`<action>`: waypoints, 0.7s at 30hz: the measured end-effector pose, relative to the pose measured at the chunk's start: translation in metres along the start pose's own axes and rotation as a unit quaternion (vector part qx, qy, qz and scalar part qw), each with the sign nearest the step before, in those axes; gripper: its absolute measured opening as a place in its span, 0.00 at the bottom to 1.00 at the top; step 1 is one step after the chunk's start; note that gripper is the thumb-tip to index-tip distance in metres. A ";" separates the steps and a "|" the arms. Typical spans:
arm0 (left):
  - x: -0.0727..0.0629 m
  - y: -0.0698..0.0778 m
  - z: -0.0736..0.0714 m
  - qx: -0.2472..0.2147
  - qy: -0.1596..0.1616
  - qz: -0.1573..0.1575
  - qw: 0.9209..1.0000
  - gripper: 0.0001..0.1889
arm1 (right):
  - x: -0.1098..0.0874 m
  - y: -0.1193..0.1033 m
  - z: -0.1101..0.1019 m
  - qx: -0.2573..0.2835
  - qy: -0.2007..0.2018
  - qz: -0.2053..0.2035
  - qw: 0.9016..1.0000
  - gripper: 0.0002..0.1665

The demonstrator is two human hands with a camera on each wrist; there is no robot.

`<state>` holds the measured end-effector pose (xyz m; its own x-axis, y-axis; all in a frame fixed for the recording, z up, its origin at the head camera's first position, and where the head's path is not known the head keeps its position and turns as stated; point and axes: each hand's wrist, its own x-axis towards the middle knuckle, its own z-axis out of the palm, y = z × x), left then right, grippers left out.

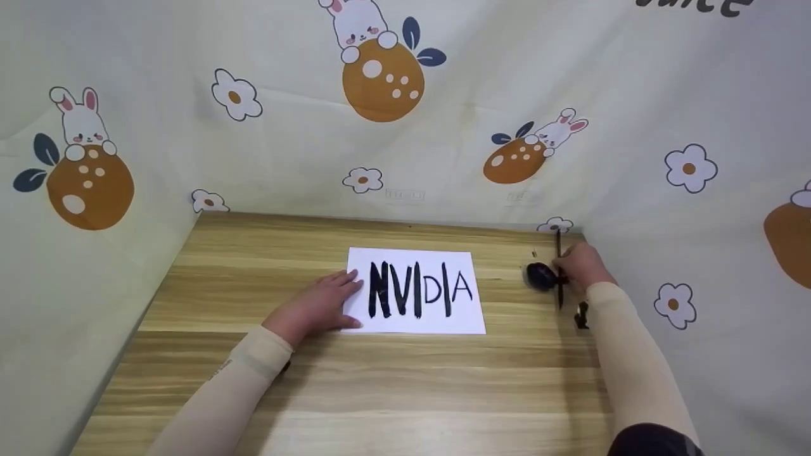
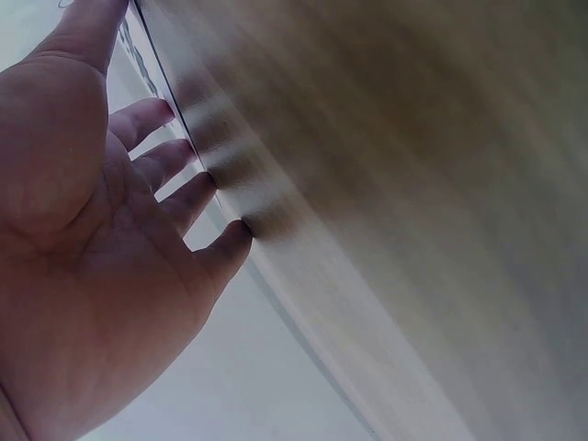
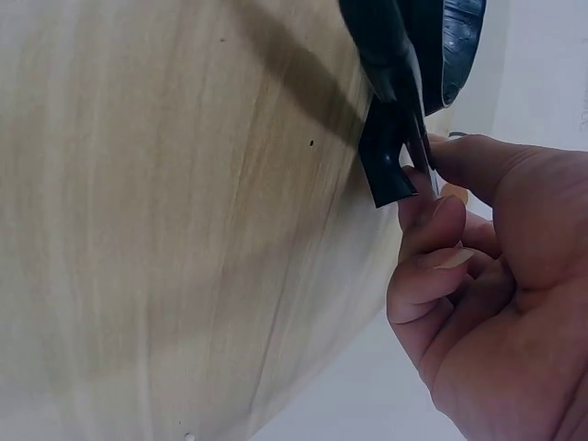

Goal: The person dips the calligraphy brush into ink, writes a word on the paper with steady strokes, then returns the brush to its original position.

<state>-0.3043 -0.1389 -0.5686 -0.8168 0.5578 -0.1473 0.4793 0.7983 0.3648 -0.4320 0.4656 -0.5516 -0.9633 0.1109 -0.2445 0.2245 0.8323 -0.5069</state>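
Observation:
A white sheet of paper (image 1: 405, 324) lies on the table, bearing the letters NVIDIA: thick black strokes for N, V and both I's, thinner lines for D and A. My left hand (image 1: 320, 303) rests on its left edge with the fingers spread; the left wrist view shows the palm (image 2: 101, 239) and fingertips at that edge. At the table's right side, my right hand (image 1: 583, 266) pinches a narrow black strip (image 3: 390, 170), which looks like tape, between thumb and fingers. Just left of that hand is a rounded black roll (image 1: 540, 276), also partly seen in the right wrist view.
A small black piece (image 1: 581, 315) lies near the right forearm. The wood-grain table (image 1: 405, 392) is bordered at the back and sides by a pale curtain (image 1: 285, 145) printed with rabbits, oranges and flowers.

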 end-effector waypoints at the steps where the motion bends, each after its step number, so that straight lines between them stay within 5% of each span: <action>1: 0.000 0.000 0.001 0.002 0.000 0.000 1.000 0.50 | 0.001 0.001 0.001 0.003 0.000 0.003 1.000 0.15; 10: 0.003 0.001 0.003 0.004 0.002 0.000 1.000 0.51 | -0.004 0.010 -0.003 0.018 0.013 0.005 1.000 0.17; 21: 0.012 0.004 0.002 0.005 0.003 0.000 1.000 0.53 | -0.050 -0.009 -0.017 0.073 0.064 -0.021 0.995 0.33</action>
<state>-0.3114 -0.1283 -0.5704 -0.8191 0.5561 -0.1411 0.4820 0.8004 0.3564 -0.3884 0.4622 -0.5207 -0.9810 0.1542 -0.1173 0.1936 0.7510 -0.6313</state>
